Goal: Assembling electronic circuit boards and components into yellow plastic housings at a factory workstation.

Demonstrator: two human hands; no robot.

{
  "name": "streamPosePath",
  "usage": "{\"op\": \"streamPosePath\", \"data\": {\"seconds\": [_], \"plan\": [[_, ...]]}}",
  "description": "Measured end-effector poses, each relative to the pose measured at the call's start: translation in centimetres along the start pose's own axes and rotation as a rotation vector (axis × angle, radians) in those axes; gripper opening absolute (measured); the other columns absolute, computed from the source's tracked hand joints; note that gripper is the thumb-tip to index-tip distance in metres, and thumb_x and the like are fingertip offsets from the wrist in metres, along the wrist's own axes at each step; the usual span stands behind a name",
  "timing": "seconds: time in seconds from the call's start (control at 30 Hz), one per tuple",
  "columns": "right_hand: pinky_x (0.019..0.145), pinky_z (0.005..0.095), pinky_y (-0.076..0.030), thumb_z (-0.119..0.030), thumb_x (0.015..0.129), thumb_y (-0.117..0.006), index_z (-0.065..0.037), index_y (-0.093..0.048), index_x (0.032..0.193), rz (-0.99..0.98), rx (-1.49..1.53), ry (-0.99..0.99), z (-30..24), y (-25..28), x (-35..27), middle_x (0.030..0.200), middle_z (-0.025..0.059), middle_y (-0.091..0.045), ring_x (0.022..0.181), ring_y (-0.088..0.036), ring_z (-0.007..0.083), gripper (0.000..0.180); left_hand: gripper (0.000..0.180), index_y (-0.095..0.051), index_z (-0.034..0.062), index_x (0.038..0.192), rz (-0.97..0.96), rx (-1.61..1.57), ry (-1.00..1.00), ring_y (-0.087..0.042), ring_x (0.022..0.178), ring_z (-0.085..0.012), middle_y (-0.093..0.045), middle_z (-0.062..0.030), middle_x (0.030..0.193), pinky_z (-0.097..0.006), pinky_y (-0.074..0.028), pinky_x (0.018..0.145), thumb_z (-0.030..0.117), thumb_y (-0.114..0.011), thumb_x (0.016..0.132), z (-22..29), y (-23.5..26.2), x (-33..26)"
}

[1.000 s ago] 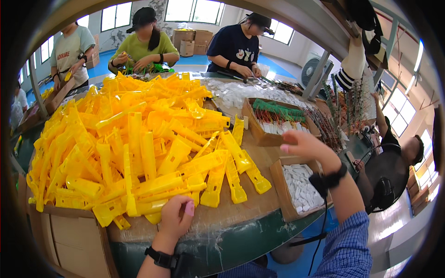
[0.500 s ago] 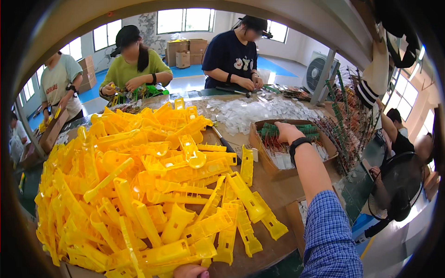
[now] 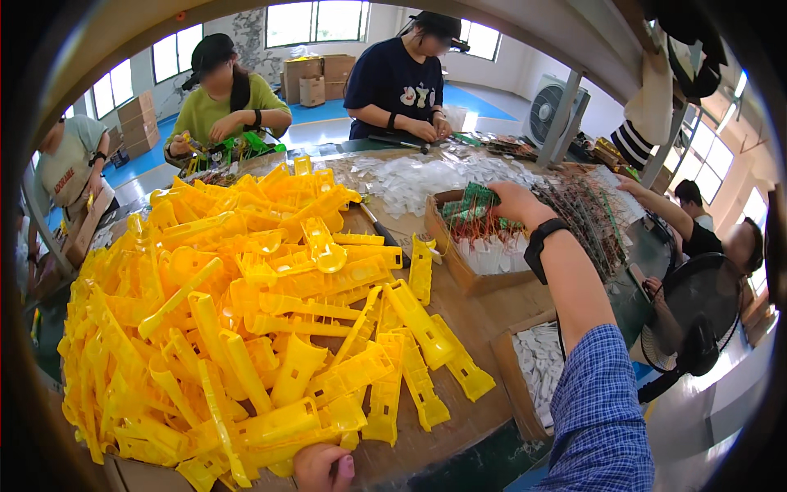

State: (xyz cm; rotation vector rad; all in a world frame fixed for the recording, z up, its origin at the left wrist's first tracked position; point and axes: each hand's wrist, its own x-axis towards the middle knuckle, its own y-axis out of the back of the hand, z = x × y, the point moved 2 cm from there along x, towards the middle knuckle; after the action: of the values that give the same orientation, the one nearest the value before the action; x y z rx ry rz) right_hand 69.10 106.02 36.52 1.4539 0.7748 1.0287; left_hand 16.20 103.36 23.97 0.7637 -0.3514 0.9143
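My right hand (image 3: 515, 203) reaches forward into a cardboard box (image 3: 456, 266) and closes on a bundle of green and red wired parts (image 3: 469, 209) that lies on white pieces. A black watch sits on that wrist, above a blue checked sleeve. My left hand (image 3: 321, 466) rests at the near table edge, fingers curled, touching the near end of a large heap of yellow plastic parts (image 3: 238, 303). Whether it holds one is hidden.
A second cardboard box (image 3: 515, 385) of white pieces stands near my right arm. Clear small bags (image 3: 426, 176) and wire bundles (image 3: 586, 217) lie farther back. Three people work at the far side, another sits at the right by a black fan (image 3: 697, 316).
My right hand has gone from hovering above the table to reaching down into the box of wired parts. My view has shifted closer and lower; the left hand slipped toward the bottom edge.
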Motion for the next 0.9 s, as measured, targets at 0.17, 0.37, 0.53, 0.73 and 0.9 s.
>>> {"op": "streamPosePath", "data": {"seconds": [0.17, 0.37, 0.53, 0.73, 0.9], "plan": [[0.083, 0.0425, -0.045, -0.016, 0.071, -0.070, -0.006, -0.055, 0.102, 0.277, -0.144, 0.071, -1.6, 3.8, -2.7, 0.098, 0.0152, -0.060, 0.096, -0.057, 0.0338, 0.036, 0.011, -0.058, 0.0015, 0.087, -0.042, 0.011, 0.025, -0.057, 0.068, -0.0275, -0.058, -0.0141, 0.076, -0.034, -0.045, 0.063, 0.011, -0.058, 0.081, -0.9, -0.6, -0.7], [0.081, 0.0437, -0.042, 0.000, 0.062, -0.067, -0.003, -0.052, 0.100, 0.654, -0.174, 0.254, -6.7, 9.4, -7.1, 0.095, 0.0164, -0.058, 0.093, -0.054, 0.0368, 0.040, 0.004, -0.057, 0.0012, 0.081, 0.098, -0.079, 0.026, -0.057, 0.058, -0.0235, -0.058, -0.0115, 0.068, -0.029, -0.044, 0.054, 0.004, -0.058, 0.079, -0.4, -0.6, -0.9], [0.075, 0.0411, -0.043, 0.001, 0.059, -0.065, -0.005, -0.051, 0.091, 0.796, -0.244, 0.397, -12.9, 13.0, -12.5, 0.082, 0.0136, -0.058, 0.084, -0.056, 0.0329, 0.035, 0.004, -0.057, 0.0007, 0.081, 0.189, -0.187, 0.066, -0.056, 0.058, -0.0222, -0.058, -0.0112, 0.068, -0.028, -0.044, 0.055, 0.004, -0.058, 0.079, 0.2, -0.6, -0.7], [0.077, 0.0401, -0.042, 0.000, 0.060, -0.064, -0.006, -0.053, 0.092, 0.775, -0.111, 0.504, -22.3, 13.7, -21.9, 0.085, 0.0112, -0.057, 0.083, -0.055, 0.0307, 0.034, 0.005, -0.056, 0.0010, 0.084, 0.291, -0.073, -0.131, -0.056, 0.061, -0.0220, -0.058, -0.0097, 0.070, -0.028, -0.045, 0.059, 0.006, -0.055, 0.081, 3.5, 3.1, -0.5], [0.068, 0.0373, -0.044, -0.004, 0.066, -0.059, -0.005, -0.051, 0.081, 0.424, 0.001, 0.623, -27.3, 12.3, -28.7, 0.075, 0.0105, -0.056, 0.074, -0.057, 0.0290, 0.017, 0.018, -0.053, -0.0003, 0.098, 0.397, -0.097, -0.076, -0.056, 0.072, -0.0194, -0.057, -0.0112, 0.082, -0.028, -0.045, 0.066, 0.011, -0.053, 0.084, 4.7, 5.7, -2.7]]}}
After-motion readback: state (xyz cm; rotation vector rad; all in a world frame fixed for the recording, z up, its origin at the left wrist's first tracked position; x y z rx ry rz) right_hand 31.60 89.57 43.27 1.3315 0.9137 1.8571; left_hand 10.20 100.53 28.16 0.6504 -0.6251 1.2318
